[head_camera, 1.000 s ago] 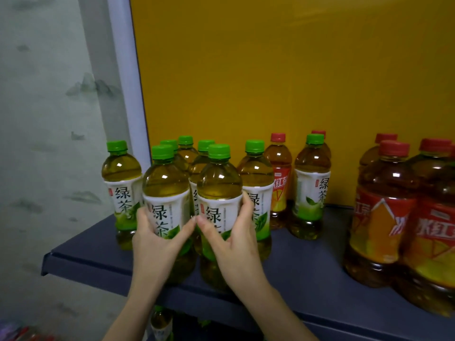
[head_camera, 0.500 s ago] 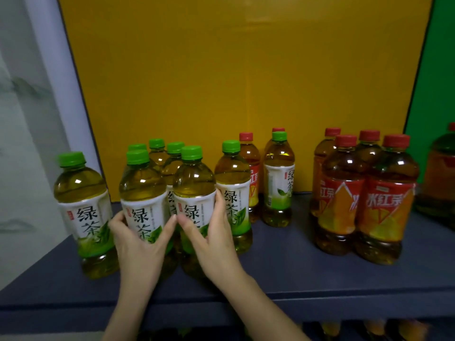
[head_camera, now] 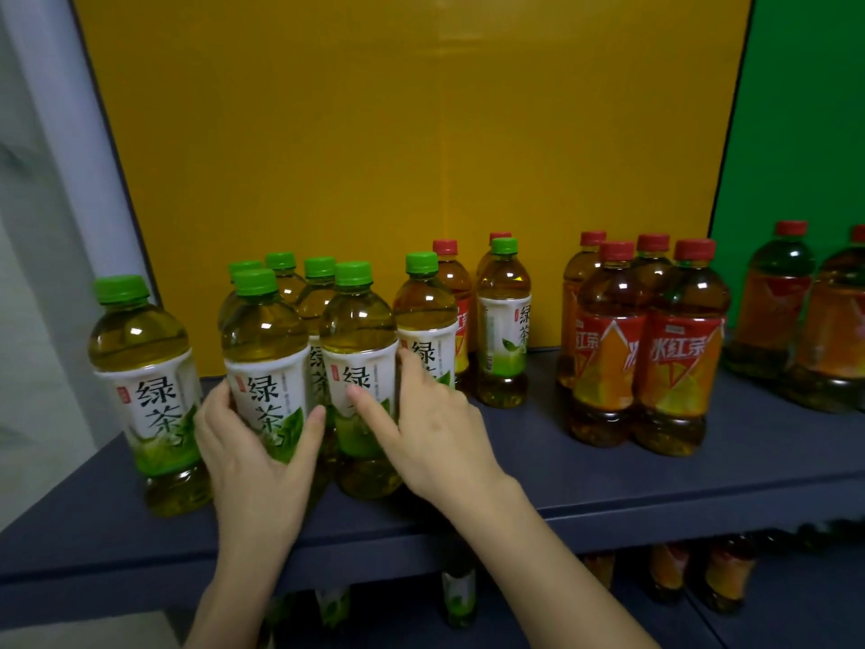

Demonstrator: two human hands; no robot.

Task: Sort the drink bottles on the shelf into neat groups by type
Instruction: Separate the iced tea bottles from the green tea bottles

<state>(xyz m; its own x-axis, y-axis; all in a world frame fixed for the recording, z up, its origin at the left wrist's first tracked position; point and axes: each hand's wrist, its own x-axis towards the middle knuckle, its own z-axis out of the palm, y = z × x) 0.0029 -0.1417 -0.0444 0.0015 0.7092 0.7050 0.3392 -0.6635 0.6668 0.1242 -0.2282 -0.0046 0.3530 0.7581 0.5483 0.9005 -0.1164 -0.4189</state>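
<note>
The lower-shelf bottles (head_camera: 669, 571) sit mostly hidden; the rightmost bottle (head_camera: 840, 330) is cropped.

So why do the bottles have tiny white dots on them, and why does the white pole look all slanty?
In the head view the dots on the green-cap bottles and red-cap bottles are glare, probably a lamp mirrored in shiny plastic; the same view's wide-angle lens makes the white pole lean, and the lower-shelf bottles sit in dim shadow.

A yellow panel (head_camera: 421, 133) is standing at the far side, a green panel (head_camera: 805, 110) is adjoining it on the right, and a pale post (head_camera: 61, 133) is rising at the left.
</note>
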